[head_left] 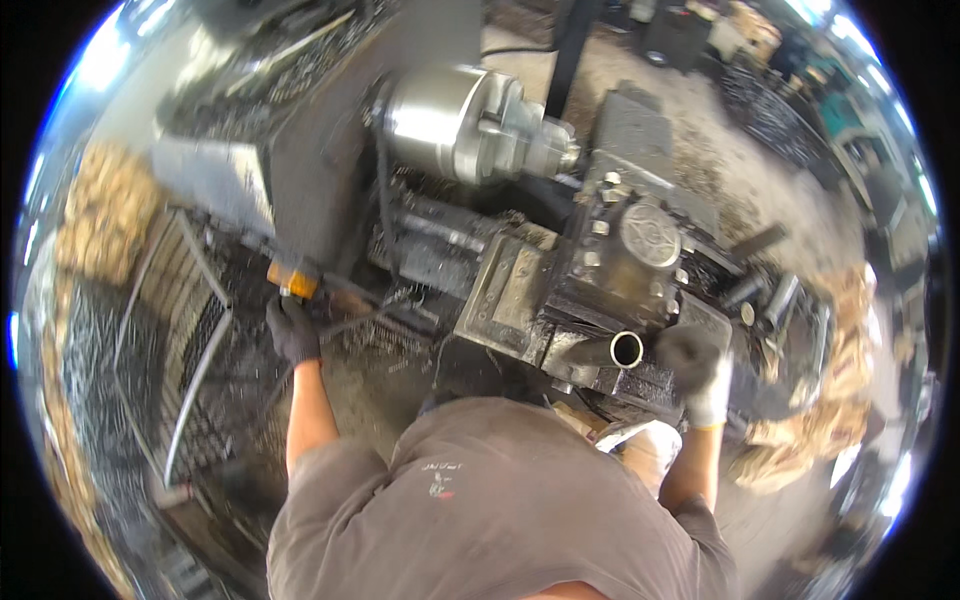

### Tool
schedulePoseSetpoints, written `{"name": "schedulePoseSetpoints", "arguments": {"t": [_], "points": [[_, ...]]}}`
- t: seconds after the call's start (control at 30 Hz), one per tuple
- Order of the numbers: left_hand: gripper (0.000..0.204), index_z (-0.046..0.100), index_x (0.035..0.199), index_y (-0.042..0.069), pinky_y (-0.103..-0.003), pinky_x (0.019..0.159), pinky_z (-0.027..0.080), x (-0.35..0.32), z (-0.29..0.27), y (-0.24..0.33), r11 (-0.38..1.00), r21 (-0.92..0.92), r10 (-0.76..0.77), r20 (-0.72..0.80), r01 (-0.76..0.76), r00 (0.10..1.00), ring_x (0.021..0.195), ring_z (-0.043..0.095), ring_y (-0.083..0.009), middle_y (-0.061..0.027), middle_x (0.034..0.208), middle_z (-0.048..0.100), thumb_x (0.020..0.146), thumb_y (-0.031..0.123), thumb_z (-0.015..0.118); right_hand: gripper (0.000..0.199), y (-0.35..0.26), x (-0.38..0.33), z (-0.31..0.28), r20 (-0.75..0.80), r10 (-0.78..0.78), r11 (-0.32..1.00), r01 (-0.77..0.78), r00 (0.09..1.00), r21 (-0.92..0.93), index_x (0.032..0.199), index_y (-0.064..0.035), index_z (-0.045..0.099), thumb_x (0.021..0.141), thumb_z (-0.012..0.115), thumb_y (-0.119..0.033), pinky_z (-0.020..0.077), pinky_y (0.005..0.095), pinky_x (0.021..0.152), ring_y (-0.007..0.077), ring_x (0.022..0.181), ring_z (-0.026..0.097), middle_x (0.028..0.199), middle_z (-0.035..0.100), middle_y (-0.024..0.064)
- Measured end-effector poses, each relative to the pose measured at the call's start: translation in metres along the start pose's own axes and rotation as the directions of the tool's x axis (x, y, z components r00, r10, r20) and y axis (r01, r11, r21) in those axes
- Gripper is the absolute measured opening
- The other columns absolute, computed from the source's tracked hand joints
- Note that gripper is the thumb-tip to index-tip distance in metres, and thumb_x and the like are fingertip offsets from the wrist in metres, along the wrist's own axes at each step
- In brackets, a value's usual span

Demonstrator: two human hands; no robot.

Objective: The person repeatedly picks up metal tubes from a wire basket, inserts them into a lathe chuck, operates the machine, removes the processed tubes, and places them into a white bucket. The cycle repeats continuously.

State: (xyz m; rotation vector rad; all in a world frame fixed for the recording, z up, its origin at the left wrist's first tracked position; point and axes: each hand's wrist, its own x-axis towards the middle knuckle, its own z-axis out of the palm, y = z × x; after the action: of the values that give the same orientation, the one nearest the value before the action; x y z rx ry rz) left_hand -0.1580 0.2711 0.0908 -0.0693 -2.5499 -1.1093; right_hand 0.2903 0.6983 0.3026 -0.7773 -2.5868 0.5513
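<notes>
Lathe (450,120) being run: left hand (292,328) clamped on orange-knobbed lever (292,280), right hand (700,372) closed near steel tube (618,350); feed probably engaged next.

daylight, bright | glare at rim | edges warped, blurred

The left hand (292,328), in a dark glove, grips an orange-tipped lever (291,279) at the front of the lathe (420,150). The right hand (700,372), gloved and motion-blurred, sits just beside the metal tube (618,350) projecting from the tool post (630,262). The steel chuck (445,120) lies above. Dark swarf covers the bed.
</notes>
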Motion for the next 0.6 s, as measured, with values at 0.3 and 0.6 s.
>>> {"name": "schedulePoseSetpoints", "arguments": {"t": [0.3,0.6], "points": [[0.045,0.065,0.134,0.007,-0.049,0.101,0.051,0.004,0.003,-0.018,0.985,0.135,0.120,-0.060,-0.111,0.991,0.121,0.066,-0.0418,-0.0188,0.131,0.069,0.107,0.042,0.056,0.051,0.049,0.140,0.033,-0.200,0.053,0.875,0.051,0.978,0.482,0.138,0.0019,0.066,0.094,0.076,-0.021,0.0527,0.0336,0.097,0.0190,0.105,0.066,0.117,0.072,0.0106],[0.041,0.065,0.104,0.002,-0.036,0.067,0.046,-0.022,-0.004,0.043,0.633,-0.668,-0.431,0.117,0.392,0.895,0.073,0.055,-0.0170,-0.0045,0.083,0.059,0.100,0.044,0.068,0.048,0.038,0.128,0.022,-0.271,0.081,0.929,0.026,0.959,0.370,0.133,0.0034,0.067,0.096,0.071,-0.026,0.0600,0.0349,0.090,0.0238,0.101,0.075,0.115,0.076,0.0210]]}}
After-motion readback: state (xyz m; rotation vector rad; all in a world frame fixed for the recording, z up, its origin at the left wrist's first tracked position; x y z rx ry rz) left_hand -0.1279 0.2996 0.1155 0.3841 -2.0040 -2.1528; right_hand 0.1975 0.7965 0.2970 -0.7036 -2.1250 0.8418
